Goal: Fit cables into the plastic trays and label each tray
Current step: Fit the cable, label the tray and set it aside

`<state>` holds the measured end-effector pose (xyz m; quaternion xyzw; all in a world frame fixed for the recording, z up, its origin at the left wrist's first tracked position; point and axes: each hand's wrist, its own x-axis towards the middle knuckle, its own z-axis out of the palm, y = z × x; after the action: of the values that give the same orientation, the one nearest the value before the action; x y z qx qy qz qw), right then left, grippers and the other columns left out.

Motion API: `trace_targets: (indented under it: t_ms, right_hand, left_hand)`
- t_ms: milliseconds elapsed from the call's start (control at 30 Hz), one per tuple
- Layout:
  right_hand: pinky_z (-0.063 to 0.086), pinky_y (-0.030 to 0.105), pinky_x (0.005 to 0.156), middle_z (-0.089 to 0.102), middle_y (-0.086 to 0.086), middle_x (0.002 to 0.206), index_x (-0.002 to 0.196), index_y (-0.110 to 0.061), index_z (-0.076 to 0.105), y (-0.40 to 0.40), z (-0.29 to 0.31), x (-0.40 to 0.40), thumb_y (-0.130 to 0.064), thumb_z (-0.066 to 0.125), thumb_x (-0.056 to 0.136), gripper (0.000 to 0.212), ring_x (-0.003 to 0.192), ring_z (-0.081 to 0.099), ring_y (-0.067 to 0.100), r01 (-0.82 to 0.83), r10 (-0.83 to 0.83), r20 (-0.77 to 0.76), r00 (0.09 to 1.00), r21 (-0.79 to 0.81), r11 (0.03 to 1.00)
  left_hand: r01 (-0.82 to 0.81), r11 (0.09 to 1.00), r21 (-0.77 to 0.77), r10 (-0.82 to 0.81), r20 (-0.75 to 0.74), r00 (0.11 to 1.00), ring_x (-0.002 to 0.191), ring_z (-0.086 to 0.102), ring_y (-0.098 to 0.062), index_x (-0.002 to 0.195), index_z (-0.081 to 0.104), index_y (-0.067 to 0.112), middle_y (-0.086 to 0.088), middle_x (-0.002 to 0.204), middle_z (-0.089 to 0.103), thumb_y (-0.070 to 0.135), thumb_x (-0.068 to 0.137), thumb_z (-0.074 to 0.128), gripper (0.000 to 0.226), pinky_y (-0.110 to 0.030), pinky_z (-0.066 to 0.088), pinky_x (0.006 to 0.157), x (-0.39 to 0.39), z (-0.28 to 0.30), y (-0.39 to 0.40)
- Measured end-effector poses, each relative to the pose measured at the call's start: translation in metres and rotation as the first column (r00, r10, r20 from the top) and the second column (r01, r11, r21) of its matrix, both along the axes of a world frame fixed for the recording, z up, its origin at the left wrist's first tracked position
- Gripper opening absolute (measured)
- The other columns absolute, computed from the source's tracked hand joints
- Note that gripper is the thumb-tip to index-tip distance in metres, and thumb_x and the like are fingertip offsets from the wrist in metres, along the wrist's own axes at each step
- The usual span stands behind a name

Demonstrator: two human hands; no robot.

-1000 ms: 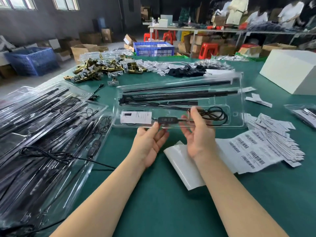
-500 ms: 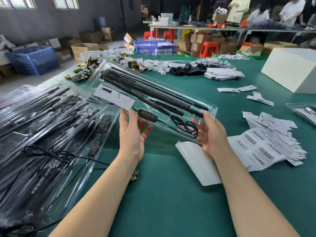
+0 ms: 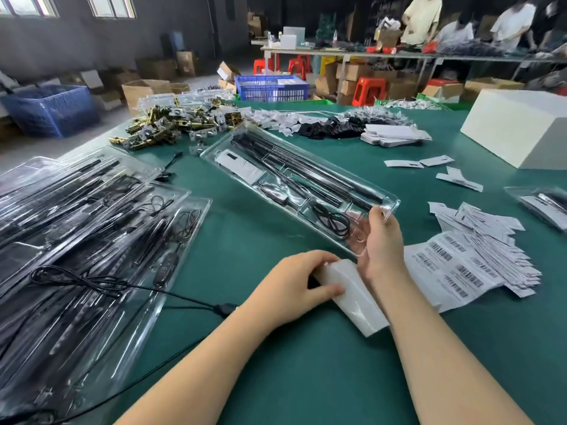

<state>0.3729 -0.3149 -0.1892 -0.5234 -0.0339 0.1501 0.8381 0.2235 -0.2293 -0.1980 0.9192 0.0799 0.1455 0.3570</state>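
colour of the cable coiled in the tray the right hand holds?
Black. The cable shows clearest in the head view, through the clear tray.

This is a packing workshop or small factory floor. A long green-covered work table (image 3: 276,378) fills the lower frame, spread with bulk stock: stacked clear blister trays (image 3: 92,225) at left, a heap of brass-coloured hardware (image 3: 171,124) at upper centre, and loose barcode label sheets (image 3: 460,265) at right. Cardboard boxes (image 3: 144,90) and blue plastic crates (image 3: 270,87) sit on the bare floor behind. At upper right, several people (image 3: 423,16) work at another long bench with red stools (image 3: 368,90) beneath it.
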Motion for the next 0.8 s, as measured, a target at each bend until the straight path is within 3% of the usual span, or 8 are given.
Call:
trace_targets:
  t_ms: [100,200,300,500,600,700,800]
  right_hand:
    - [0.057,0.029,0.061,0.075,0.0,0.084,0.104,-0.022,0.051,0.004,0.009,-0.003,-0.032,0.047,0.102,0.011,0.068,0.07,0.015,-0.056,0.055,0.005,0.998,0.1,0.993]
    - [0.057,0.029,0.064,0.075,0.003,0.094,0.11,-0.023,0.05,0.008,0.019,-0.009,-0.032,0.044,0.103,0.013,0.075,0.072,0.016,-0.108,0.108,0.007,0.994,0.18,0.978]
    - [0.057,0.029,0.067,0.075,0.007,0.101,0.113,-0.021,0.05,0.004,0.028,-0.009,-0.032,0.044,0.103,0.016,0.081,0.072,0.018,-0.162,0.161,0.027,0.987,0.27,0.949]
    - [0.055,0.044,0.092,0.073,0.011,0.106,0.123,-0.017,0.052,-0.014,0.051,-0.007,-0.031,0.047,0.101,0.026,0.097,0.071,0.024,-0.136,0.157,-0.019,0.987,0.406,0.904]
    - [0.06,0.041,0.08,0.075,0.005,0.096,0.115,-0.015,0.059,-0.025,0.053,-0.006,-0.034,0.047,0.1,0.027,0.093,0.072,0.021,-0.104,0.158,-0.087,0.984,0.439,0.893]
    - [0.059,0.03,0.06,0.07,-0.003,0.067,0.096,-0.016,0.059,-0.041,0.051,-0.001,-0.036,0.051,0.097,0.022,0.063,0.071,0.011,-0.052,0.122,-0.158,0.98,0.389,0.92]
    - [0.058,0.03,0.055,0.068,-0.006,0.059,0.097,-0.015,0.056,-0.069,0.051,0.005,-0.033,0.052,0.097,0.018,0.054,0.068,0.008,0.006,0.055,-0.178,0.983,0.327,0.945]
  left_hand:
    - [-0.028,0.998,-0.056,0.03,0.035,0.999,0.088,0.057,0.0,0.121,0.057,0.033,0.018,0.091,0.06,0.034,0.081,0.073,0.044,-0.017,0.046,0.083,-0.001,0.0,0.004]
    - [-0.061,0.998,-0.032,0.063,0.069,0.996,0.085,0.057,0.003,0.112,0.063,0.036,0.018,0.085,0.063,0.03,0.08,0.074,0.034,-0.012,0.044,0.079,-0.001,-0.001,0.008]
    - [-0.158,0.987,0.019,0.156,0.074,0.985,0.08,0.055,0.002,0.107,0.066,0.036,0.017,0.078,0.062,0.03,0.081,0.072,0.027,-0.016,0.044,0.077,-0.001,0.0,0.014]
    - [-0.301,0.953,-0.044,0.303,0.055,0.951,0.08,0.052,0.011,0.107,0.065,0.038,0.015,0.082,0.06,0.034,0.084,0.069,0.024,-0.011,0.041,0.073,-0.004,-0.001,0.019]
    - [-0.301,0.953,-0.042,0.303,0.045,0.952,0.077,0.054,0.007,0.109,0.065,0.034,0.015,0.082,0.059,0.034,0.084,0.069,0.025,-0.016,0.044,0.077,-0.002,-0.001,0.02]
    - [-0.313,0.949,-0.032,0.314,0.04,0.949,0.08,0.055,0.0,0.112,0.065,0.032,0.014,0.08,0.06,0.034,0.085,0.068,0.027,-0.021,0.045,0.078,-0.003,-0.002,0.022]
    - [-0.35,0.937,-0.016,0.35,0.061,0.935,0.081,0.053,0.004,0.116,0.061,0.036,0.018,0.08,0.059,0.033,0.086,0.065,0.03,-0.019,0.042,0.075,-0.003,-0.005,0.022]
